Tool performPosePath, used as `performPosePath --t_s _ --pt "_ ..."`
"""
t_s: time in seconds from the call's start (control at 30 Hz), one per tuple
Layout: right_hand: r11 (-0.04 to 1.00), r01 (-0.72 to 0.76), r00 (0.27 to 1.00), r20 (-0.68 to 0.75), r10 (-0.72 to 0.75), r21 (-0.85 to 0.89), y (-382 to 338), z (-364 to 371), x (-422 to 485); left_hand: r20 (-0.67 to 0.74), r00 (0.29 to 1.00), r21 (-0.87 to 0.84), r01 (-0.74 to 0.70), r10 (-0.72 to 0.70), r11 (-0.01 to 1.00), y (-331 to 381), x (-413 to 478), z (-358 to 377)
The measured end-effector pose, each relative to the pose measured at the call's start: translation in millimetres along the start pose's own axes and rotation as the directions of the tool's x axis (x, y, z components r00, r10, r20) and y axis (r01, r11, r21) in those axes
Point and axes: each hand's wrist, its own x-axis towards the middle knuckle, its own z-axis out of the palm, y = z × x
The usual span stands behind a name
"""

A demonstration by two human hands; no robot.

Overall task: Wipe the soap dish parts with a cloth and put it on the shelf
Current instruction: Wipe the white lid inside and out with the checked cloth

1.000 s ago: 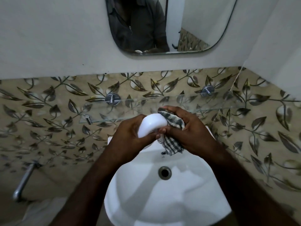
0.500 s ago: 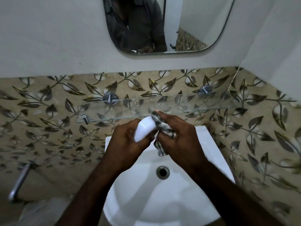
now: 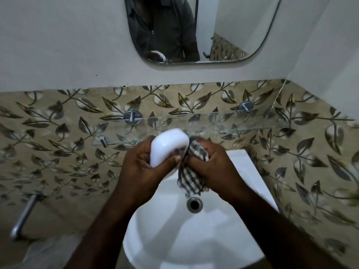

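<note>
My left hand (image 3: 141, 169) grips a white oval soap dish part (image 3: 167, 146), held tilted above the back of the basin. My right hand (image 3: 211, 171) is closed on a black-and-white checked cloth (image 3: 191, 181), pressed against the dish's right edge, with the cloth's loose end hanging over the basin. A clear glass shelf (image 3: 223, 123) on chrome wall mounts runs just behind and above both hands. Nothing shows on the shelf.
A white wash basin (image 3: 184, 239) with an overflow hole (image 3: 194, 204) lies below the hands. A mirror (image 3: 204, 30) hangs on the wall above. A chrome pipe (image 3: 23, 216) sticks out low on the left. The tiled side wall stands close on the right.
The soap dish part has turned in my left hand and shows more of its white face. My right hand with the cloth has slid along its right edge, lower than a second ago.
</note>
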Motion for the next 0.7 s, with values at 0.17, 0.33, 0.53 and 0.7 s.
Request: performPosePath --t_s 0.17,0.33,0.53,0.7 --pt "0.914 -0.112 0.991 0.112 0.073 0.389 4 7 -5 -0.043 0.999 -0.301 -0.013 0.000 0.953 9 -1 4" --pt "0.990 -0.080 0.997 0.012 0.079 0.119 7 -5 4 -0.037 0.992 -0.287 0.107 -0.123 0.952 -18 -5 9" --pt "0.784 0.125 0.991 0.038 -0.128 -0.608 5 -17 14 0.118 0.976 0.381 -0.214 0.182 0.899 -27 9 -6" --pt "0.618 0.263 0.957 0.121 -0.263 -0.741 -1 -16 18 0.109 0.993 0.303 -0.065 0.033 0.951 -21 21 -8"
